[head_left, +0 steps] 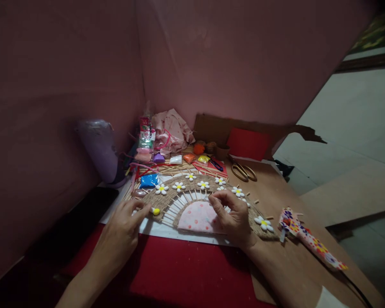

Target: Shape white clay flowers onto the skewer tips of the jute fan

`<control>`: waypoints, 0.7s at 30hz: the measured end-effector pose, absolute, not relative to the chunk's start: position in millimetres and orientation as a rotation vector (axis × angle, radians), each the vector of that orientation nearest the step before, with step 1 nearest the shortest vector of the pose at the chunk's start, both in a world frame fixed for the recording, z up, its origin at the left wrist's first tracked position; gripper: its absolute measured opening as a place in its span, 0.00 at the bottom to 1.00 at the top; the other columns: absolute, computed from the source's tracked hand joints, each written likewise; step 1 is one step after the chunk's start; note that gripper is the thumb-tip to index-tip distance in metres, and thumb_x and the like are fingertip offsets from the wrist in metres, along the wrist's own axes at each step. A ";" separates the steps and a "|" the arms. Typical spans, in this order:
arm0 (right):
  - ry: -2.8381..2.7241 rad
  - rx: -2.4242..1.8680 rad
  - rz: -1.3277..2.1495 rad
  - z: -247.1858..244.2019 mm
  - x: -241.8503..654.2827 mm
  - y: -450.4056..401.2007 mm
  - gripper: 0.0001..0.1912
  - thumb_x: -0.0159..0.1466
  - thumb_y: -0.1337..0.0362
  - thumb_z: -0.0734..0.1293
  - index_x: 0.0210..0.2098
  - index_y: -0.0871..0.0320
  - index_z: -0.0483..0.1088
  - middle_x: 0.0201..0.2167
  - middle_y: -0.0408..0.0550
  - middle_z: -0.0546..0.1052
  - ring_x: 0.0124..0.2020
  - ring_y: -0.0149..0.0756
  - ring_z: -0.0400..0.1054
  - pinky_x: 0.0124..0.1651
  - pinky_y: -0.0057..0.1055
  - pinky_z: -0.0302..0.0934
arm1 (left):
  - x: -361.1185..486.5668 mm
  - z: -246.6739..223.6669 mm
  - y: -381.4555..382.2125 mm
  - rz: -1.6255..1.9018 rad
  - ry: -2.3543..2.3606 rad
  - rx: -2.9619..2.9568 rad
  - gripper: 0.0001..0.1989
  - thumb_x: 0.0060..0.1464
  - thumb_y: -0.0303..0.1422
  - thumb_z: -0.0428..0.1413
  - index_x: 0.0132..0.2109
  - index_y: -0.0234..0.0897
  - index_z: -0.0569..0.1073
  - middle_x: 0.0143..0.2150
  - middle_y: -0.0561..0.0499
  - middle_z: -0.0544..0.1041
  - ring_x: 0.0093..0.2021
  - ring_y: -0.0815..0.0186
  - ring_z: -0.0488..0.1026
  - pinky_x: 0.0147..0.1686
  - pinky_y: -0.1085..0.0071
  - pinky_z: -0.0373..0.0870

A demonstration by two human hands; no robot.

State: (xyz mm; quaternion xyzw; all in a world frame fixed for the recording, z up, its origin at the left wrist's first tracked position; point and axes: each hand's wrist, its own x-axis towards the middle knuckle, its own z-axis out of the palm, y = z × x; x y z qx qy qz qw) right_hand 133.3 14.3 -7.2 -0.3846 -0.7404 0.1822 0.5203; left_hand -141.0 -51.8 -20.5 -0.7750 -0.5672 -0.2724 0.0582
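A half-round fan-shaped piece of twine woven over thin sticks (182, 185) lies before me, bearing several white clay flowers (203, 185) with yellow centres. Pink dotted fabric (197, 216) covers its inner half-circle. At its left end, my left hand (125, 220) has its fingers drawn together. Right by those fingertips is a yellow lump (156, 211) with a bit of white; what the fingers grip is hidden. My right hand (232, 214) hovers over the pink fabric, thumb and fingers pinched. Anything in that pinch is too small to name.
Brass-handled scissors (244, 171) and a flower-patterned glue gun (308, 239) with a cord lie on the right. Behind the fan are clay packets (149, 180), loose sticks (167, 169) and crumpled pink fabric (173, 130). A purple container (99, 149) stands against the left wall.
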 end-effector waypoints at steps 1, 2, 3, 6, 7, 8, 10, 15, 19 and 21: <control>-1.774 -0.920 0.443 -7.5 133.4 14.1 0.05 0.62 0.64 0.63 0.31 0.58 0.68 0.21 0.41 0.69 0.22 0.29 0.62 0.26 0.27 0.57 | -141.7 -21.8 -52.5 -0.823 -1.755 -2.321 0.24 0.51 0.17 0.45 0.50 0.43 0.70 0.45 0.46 0.68 0.47 0.58 0.64 0.45 0.59 0.66; -1.774 -0.919 0.447 -7.8 133.5 14.0 0.05 0.62 0.64 0.63 0.31 0.59 0.68 0.21 0.41 0.68 0.22 0.29 0.62 0.26 0.27 0.57 | -142.0 -23.0 -53.0 -0.812 -1.790 -2.302 0.24 0.51 0.17 0.45 0.50 0.43 0.71 0.44 0.46 0.69 0.46 0.58 0.64 0.45 0.59 0.66; -1.775 -0.917 0.448 -8.0 133.7 13.9 0.05 0.62 0.64 0.63 0.31 0.59 0.68 0.20 0.41 0.68 0.21 0.29 0.61 0.26 0.26 0.56 | -141.9 -24.2 -53.2 -0.803 -1.817 -2.294 0.24 0.50 0.17 0.45 0.50 0.43 0.71 0.44 0.46 0.69 0.46 0.57 0.64 0.44 0.59 0.65; -1.777 -0.907 0.433 -8.5 133.8 14.0 0.05 0.62 0.64 0.63 0.31 0.59 0.68 0.20 0.41 0.68 0.21 0.28 0.61 0.25 0.26 0.56 | -140.2 -25.9 -52.3 -0.869 -1.829 -2.343 0.23 0.50 0.17 0.44 0.47 0.40 0.73 0.42 0.45 0.69 0.44 0.58 0.64 0.44 0.60 0.65; -1.777 -0.905 0.427 -8.4 133.8 14.2 0.05 0.62 0.64 0.63 0.30 0.59 0.68 0.20 0.41 0.68 0.21 0.28 0.61 0.25 0.26 0.56 | -139.5 -25.7 -51.7 -0.920 -1.830 -2.362 0.22 0.50 0.18 0.44 0.46 0.39 0.74 0.41 0.45 0.69 0.44 0.58 0.65 0.44 0.60 0.65; -1.778 -0.904 0.422 -8.2 133.7 14.4 0.05 0.62 0.64 0.63 0.30 0.59 0.68 0.20 0.41 0.68 0.21 0.28 0.61 0.26 0.26 0.56 | -138.8 -25.0 -51.1 -0.978 -1.843 -2.371 0.22 0.50 0.19 0.44 0.46 0.38 0.75 0.40 0.45 0.70 0.43 0.59 0.65 0.44 0.61 0.65; -1.779 -0.908 0.419 -7.8 133.5 14.6 0.05 0.62 0.64 0.63 0.30 0.59 0.68 0.21 0.41 0.68 0.22 0.29 0.62 0.26 0.26 0.56 | -137.7 -22.3 -50.2 -1.095 -1.924 -2.355 0.20 0.50 0.21 0.44 0.44 0.36 0.76 0.37 0.45 0.70 0.41 0.59 0.66 0.42 0.61 0.65; -1.782 -0.911 0.430 -8.1 133.7 14.5 0.05 0.62 0.64 0.63 0.31 0.59 0.68 0.20 0.41 0.68 0.22 0.29 0.61 0.26 0.26 0.56 | -134.6 -14.1 -49.2 -1.285 -2.276 -2.261 0.20 0.46 0.26 0.46 0.42 0.35 0.78 0.33 0.47 0.70 0.38 0.59 0.68 0.41 0.62 0.66; -1.782 -0.909 0.430 -9.4 133.8 14.8 0.05 0.62 0.64 0.64 0.30 0.59 0.67 0.20 0.41 0.68 0.22 0.29 0.61 0.26 0.26 0.56 | -133.4 -13.8 -47.1 -1.424 -2.402 -2.227 0.19 0.44 0.29 0.47 0.41 0.35 0.79 0.35 0.46 0.71 0.38 0.58 0.69 0.38 0.63 0.66; -1.781 -0.910 0.424 -9.4 133.5 14.9 0.05 0.61 0.64 0.64 0.31 0.59 0.68 0.20 0.41 0.68 0.22 0.29 0.62 0.26 0.26 0.56 | -133.7 -15.5 -46.0 -1.481 -2.410 -2.230 0.18 0.44 0.30 0.48 0.39 0.36 0.79 0.35 0.46 0.72 0.39 0.58 0.69 0.38 0.63 0.67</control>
